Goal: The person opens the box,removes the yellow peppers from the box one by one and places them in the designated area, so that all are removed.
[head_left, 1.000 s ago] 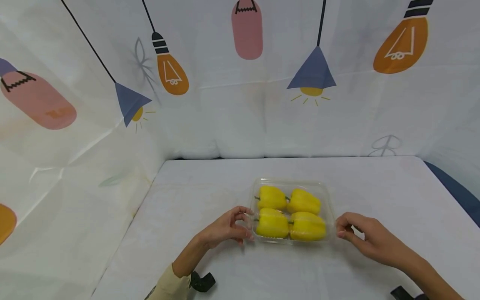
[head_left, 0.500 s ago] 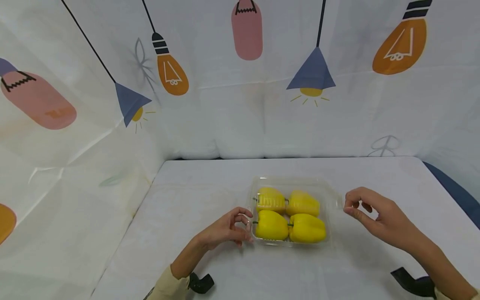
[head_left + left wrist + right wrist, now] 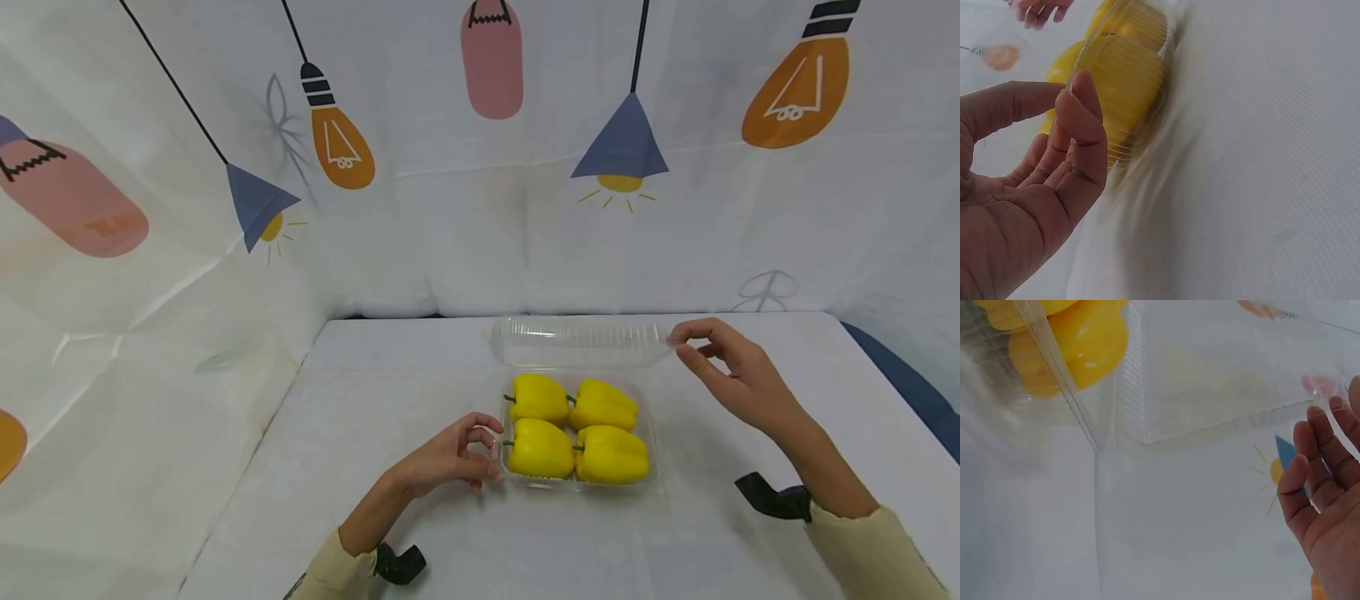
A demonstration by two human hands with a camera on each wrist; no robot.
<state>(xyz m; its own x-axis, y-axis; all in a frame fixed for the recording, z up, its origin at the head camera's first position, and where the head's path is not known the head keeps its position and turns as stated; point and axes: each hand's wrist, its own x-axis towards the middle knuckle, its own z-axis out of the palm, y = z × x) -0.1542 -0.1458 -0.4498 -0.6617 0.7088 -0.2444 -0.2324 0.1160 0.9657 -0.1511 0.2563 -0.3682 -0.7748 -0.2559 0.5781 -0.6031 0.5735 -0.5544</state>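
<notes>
A clear plastic container (image 3: 579, 485) lies on the table with several yellow bell peppers (image 3: 542, 448) inside it. Its hinged lid (image 3: 577, 342) is raised at the back. My left hand (image 3: 453, 454) pinches the container's left rim between fingers and thumb, which the left wrist view shows close up beside the peppers (image 3: 1116, 81). At the lid's right corner my right hand (image 3: 723, 367) pinches the edge. In the right wrist view the lid (image 3: 1210, 381) stands tilted up, and the right hand (image 3: 1332, 469) touches its corner with curled fingertips.
A white-covered table (image 3: 390, 367) stretches around the container. Behind it hangs a white curtain (image 3: 465, 233) printed with lamps and bulbs. Black wrist mounts (image 3: 401, 565) sit on both forearms.
My right hand has moved up and back, lifting the lid from over the peppers to a raised position at the back. The left hand has stayed on the left rim.
</notes>
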